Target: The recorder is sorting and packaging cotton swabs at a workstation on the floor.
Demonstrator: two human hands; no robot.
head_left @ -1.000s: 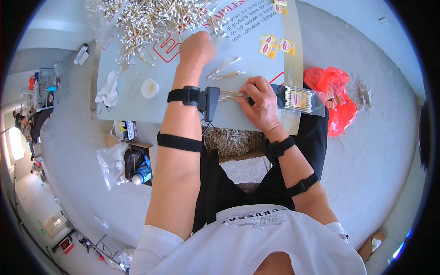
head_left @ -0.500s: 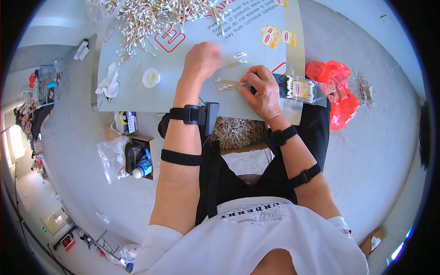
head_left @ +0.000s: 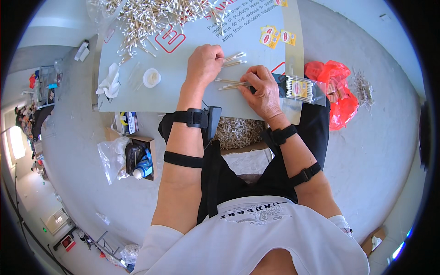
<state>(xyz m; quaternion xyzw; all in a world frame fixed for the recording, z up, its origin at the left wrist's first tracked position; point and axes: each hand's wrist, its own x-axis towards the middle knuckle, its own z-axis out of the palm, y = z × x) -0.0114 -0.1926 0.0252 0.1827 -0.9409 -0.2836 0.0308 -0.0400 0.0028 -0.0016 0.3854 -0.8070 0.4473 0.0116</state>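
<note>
Several cotton swabs (head_left: 234, 58) stick out to the right from the closed fingers of my left hand (head_left: 206, 63), above the grey table sheet. My right hand (head_left: 263, 91) rests low on the table, fingers bent and pinched on a second small bunch of cotton swabs (head_left: 225, 84), whose tips point left. Just right of that hand lies a clear packet of cotton swabs (head_left: 300, 88) with a yellow label inside, near the table's right edge. A large loose heap of cotton swabs (head_left: 151, 20) covers the far left of the table (head_left: 183, 98).
Yellow label cards (head_left: 270, 36) lie at the far right. A small white round tub (head_left: 151, 78) and a crumpled white tissue (head_left: 109, 81) sit at left. Below the table edge is a box of swabs (head_left: 238, 133); red plastic bags (head_left: 341, 112) lie on the floor at right.
My left hand has shifted slightly right, and the swabs at its fingers now show more plainly. My right hand has stayed in place with its bunch.
</note>
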